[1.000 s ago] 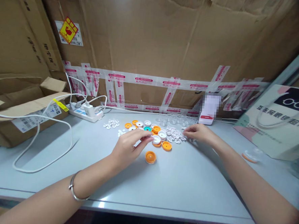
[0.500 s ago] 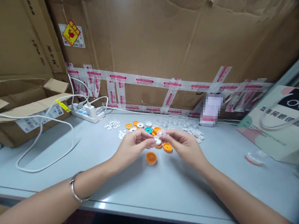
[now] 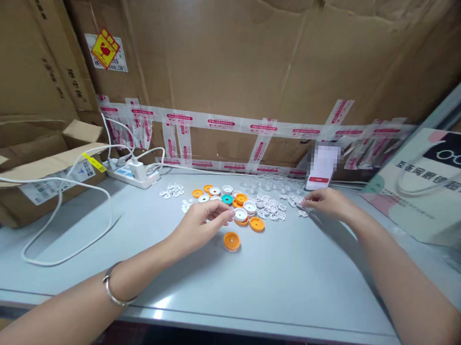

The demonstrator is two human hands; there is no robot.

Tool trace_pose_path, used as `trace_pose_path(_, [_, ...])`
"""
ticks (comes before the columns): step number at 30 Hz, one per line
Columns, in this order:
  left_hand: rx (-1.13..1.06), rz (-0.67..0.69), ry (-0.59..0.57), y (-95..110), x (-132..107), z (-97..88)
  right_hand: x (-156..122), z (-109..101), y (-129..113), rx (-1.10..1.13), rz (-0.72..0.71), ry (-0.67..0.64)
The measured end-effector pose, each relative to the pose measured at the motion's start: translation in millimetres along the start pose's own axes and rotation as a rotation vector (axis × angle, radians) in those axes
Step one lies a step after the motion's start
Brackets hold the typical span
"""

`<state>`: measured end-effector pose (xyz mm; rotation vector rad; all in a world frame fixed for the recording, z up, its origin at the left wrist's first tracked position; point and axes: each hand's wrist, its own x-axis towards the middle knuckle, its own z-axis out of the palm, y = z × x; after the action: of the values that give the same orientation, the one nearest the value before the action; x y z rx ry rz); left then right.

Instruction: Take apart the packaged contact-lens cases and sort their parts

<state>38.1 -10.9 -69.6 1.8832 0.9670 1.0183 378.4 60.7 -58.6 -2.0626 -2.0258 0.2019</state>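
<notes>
My left hand [image 3: 210, 218] is closed, thumb and fingertips pinching the edge of a white round plastic cap [image 3: 240, 215]. Beneath and beside that cap lie orange caps [image 3: 257, 224], more white caps [image 3: 249, 207] and one teal cap [image 3: 227, 199]. Nearer to me, an orange cap with a clear part under it [image 3: 232, 241] sits by itself. Off to the right, my right hand [image 3: 326, 203] has its fingertips together at the edge of a pile of small white plastic pieces [image 3: 269, 208]. What is between those fingertips is too small to make out.
Clear plastic domes [image 3: 267, 184] stand behind the caps. Small white parts [image 3: 171, 191] lie left of them. A phone [image 3: 320, 167] leans on the big cardboard box [image 3: 221, 62]. A power strip [image 3: 134, 174], a looped white cable [image 3: 108, 214] and a paper bag [image 3: 428, 190] flank the area.
My right hand has left the white cap in my left hand and moved right to the white pieces. My left hand stays nearly in place with the cap.
</notes>
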Motion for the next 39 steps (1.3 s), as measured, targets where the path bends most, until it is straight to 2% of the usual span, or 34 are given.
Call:
trace_pose_path(2, [0.05, -0.012, -0.019, -0.3, 1.2, -2.7, -1.2, -3.6, -2.5, -0.032, 0.036, 0.031])
trace_pose_path(4, [0.124, -0.022, -0.065, -1.6, 2.1, -6.2, -5.3, -8.6, -11.1, -0.041, 0.046, 0.13])
trace_pose_path(7, [0.263, -0.036, -0.196, -5.7, 1.5, -11.5, -20.5, -9.8, -41.1, 0.119, -0.061, 0.234])
trace_pose_path(9, [0.355, -0.045, -0.275, -8.6, -0.2, -13.6, -36.5, -2.8, -70.4, 0.314, -0.226, 0.146])
trace_pose_path(12, [0.428, -0.028, -0.344, -9.9, -2.4, -13.8, -61.7, 16.5, -112.4, 0.415, -0.501, -0.075])
trace_pose_path(14, [0.429, -0.01, -0.354, -9.0, -2.5, -12.8, -73.8, 29.4, -129.9, 0.428, -0.599, -0.153])
trace_pose_path(16, [0.409, 0.004, -0.359, -8.1, -1.7, -11.7, -80.6, 38.1, -137.4, 0.459, -0.637, -0.22])
trace_pose_path(21, [0.32, 0.015, -0.407, -11.1, 0.5, -9.2, -85.2, 43.6, -137.8, 0.622, -0.593, -0.405])
trace_pose_path(27, [0.075, -0.118, -0.356, -14.9, 0.1, -6.9, -84.6, 51.4, -140.0, 0.942, -0.414, -0.576])
trace_pose_path(30, [0.011, -0.091, -0.382, -10.3, -1.7, -6.5, -79.8, 56.0, -138.9, 1.081, -0.307, -0.587])
trace_pose_path(33, [0.101, 0.003, -0.318, -5.2, -4.1, -4.4, -76.6, 57.1, -137.8, 1.173, -0.252, -0.607])
trace_pose_path(36, [0.212, 0.046, -0.237, -3.1, -7.2, 0.6, -78.4, 56.9, -138.4, 1.159, -0.267, -0.583])
trace_pose_path(39, [0.317, 0.049, -0.195, -3.5, -10.7, 6.9, -82.9, 57.6, -140.1, 1.054, -0.319, -0.503])
